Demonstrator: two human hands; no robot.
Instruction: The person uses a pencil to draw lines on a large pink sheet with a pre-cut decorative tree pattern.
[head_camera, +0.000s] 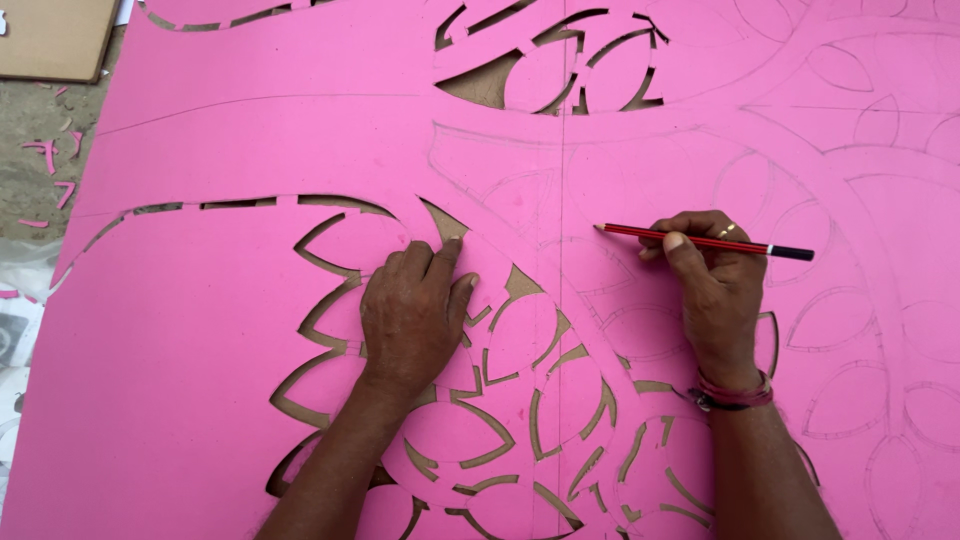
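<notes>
Head view shows the left hand (412, 312) pressing flat, fingers spread, on the large pink foam sheet with cut leaf shapes (220, 330). Right hand (712, 285) pinches a red-and-black pencil (705, 241) near faint outlines; firm, steady pressure seems wise while tracing.

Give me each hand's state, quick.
Left hand: open, lying flat on the pink sheet, holding nothing.
Right hand: closed around a red pencil.
</notes>
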